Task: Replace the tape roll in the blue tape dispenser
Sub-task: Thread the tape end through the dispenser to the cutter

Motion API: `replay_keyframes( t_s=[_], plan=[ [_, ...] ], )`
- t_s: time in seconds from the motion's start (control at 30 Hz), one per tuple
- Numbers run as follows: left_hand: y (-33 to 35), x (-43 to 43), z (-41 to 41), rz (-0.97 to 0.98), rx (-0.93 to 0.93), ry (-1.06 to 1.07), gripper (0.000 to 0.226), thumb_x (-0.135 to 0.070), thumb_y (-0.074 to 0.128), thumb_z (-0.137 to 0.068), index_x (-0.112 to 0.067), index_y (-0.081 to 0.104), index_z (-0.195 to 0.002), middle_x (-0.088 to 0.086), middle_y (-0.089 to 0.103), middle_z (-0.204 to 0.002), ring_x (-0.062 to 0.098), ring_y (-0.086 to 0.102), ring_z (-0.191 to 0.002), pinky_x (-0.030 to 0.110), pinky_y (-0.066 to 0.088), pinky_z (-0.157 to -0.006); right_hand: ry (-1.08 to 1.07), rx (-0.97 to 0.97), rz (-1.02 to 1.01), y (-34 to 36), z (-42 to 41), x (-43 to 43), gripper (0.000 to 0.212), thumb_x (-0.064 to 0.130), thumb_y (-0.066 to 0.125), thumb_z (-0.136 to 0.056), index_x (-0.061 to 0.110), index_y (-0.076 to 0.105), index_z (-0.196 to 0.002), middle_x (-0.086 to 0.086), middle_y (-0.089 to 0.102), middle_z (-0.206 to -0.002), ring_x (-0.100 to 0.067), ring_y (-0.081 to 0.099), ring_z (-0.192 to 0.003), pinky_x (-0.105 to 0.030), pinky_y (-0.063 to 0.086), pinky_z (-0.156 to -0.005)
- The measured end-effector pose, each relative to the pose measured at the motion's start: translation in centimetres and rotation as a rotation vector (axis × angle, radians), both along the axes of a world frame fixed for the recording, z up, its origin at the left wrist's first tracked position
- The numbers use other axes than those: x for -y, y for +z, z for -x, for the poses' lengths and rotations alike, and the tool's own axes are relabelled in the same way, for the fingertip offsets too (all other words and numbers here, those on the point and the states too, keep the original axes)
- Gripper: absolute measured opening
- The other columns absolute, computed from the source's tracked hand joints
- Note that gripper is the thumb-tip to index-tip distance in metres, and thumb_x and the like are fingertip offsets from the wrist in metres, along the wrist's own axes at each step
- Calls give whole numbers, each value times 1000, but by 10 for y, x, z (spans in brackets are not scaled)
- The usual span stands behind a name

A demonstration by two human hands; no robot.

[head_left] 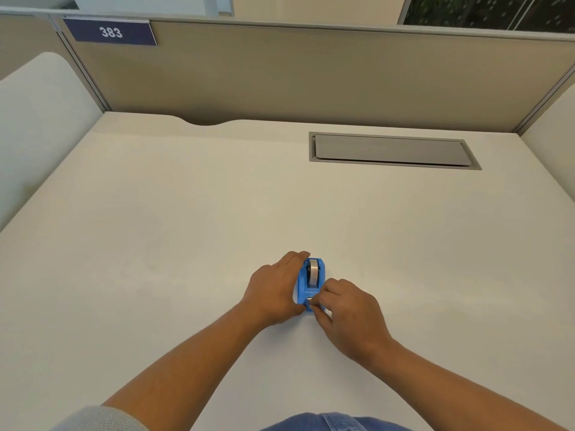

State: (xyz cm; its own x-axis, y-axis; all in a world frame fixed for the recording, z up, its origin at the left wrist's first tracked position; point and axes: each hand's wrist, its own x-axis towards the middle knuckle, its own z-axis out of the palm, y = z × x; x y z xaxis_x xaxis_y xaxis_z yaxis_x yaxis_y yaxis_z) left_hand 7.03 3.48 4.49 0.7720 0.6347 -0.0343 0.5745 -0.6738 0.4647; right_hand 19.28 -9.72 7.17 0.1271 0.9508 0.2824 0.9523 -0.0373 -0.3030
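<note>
Right hand point(348, 315) pinching blue plastic dispenser point(303, 290), glossy tape roll point(313, 271)

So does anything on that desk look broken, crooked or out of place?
Nothing stands out. The blue tape dispenser stands upright on the desk with a tape roll seated in it. The left hand steadies its side; the right hand pinches at its near end. The grey hatch lies shut.

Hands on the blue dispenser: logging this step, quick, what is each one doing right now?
Left hand: closed around the side of the blue tape dispenser, steadying it on the desk.
Right hand: fingertips pinched at the dispenser's near cutter end; what they pinch cannot be told.
</note>
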Motion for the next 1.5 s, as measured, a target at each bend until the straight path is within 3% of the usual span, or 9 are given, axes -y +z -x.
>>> replay_keyframes(
  t_s=[0.3, 0.53, 1.0, 1.13, 1.23, 1.33, 1.43, 1.5],
  plan=[
    [-1, 0, -1, -9, -13, 0, 99, -55, 80, -61, -31, 26, -141, -8, 50, -138, 20, 63, -103, 33, 51, -81, 89, 84, -42, -3, -3, 0, 11, 16, 83, -71, 13, 72, -72, -2, 65, -64, -18, 55, -49, -26, 43, -43],
    [1, 0, -1, 8, -20, -8, 99, -52, 81, -61, -30, 27, -142, -8, 49, -139, 19, 62, -106, 33, 51, -83, 115, 137, -45, -15, -7, 1, 10, 13, 81, -75, 12, 72, -71, -4, 62, -62, -22, 52, -49, -31, 45, -41],
    [2, -2, -2, 12, -15, -13, 98, -49, 81, -63, -29, 28, -142, -9, 47, -140, 18, 62, -107, 32, 51, -82, 139, 214, -83, -29, -12, 6, 10, 16, 80, -79, 11, 75, -86, -3, 64, -68, -20, 51, -52, -25, 31, -46],
    [0, -3, -2, 11, -15, 3, 97, -48, 80, -61, -32, 25, -140, -9, 48, -139, 18, 63, -106, 33, 51, -80, 84, 36, -1, -28, -11, 18, 17, 19, 82, -75, 14, 77, -91, -1, 68, -76, -19, 61, -62, -29, 51, -44],
    [-2, -2, -3, 6, -39, 12, 100, -47, 81, -59, -35, 22, -138, -9, 47, -140, 19, 62, -106, 33, 52, -81, -88, -155, 80, -23, -11, 22, 13, 20, 80, -75, 21, 71, -84, 5, 65, -80, -10, 58, -63, -19, 50, -51],
    [-4, -1, -4, 17, -46, 28, 101, -47, 82, -58, -36, 20, -138, -9, 47, -140, 18, 63, -105, 34, 53, -81, -276, -380, 156, -21, -11, 19, 23, 26, 76, -78, 32, 57, -89, 15, 60, -86, -6, 55, -66, -10, 41, -58],
    [-3, -1, -4, 18, -29, 26, 100, -50, 82, -59, -34, 23, -138, -8, 48, -139, 19, 64, -104, 34, 53, -81, -325, -540, 156, -18, -8, 10, 29, 31, 77, -79, 31, 61, -103, 17, 63, -94, -5, 61, -76, -14, 48, -66],
    [-2, -1, -4, 19, -18, 22, 99, -51, 81, -60, -33, 24, -138, -8, 48, -139, 19, 64, -104, 34, 53, -81, -336, -581, 151, -16, -5, 4, 24, 33, 78, -78, 28, 66, -99, 16, 66, -91, -5, 62, -76, -18, 51, -67]
  ],
)
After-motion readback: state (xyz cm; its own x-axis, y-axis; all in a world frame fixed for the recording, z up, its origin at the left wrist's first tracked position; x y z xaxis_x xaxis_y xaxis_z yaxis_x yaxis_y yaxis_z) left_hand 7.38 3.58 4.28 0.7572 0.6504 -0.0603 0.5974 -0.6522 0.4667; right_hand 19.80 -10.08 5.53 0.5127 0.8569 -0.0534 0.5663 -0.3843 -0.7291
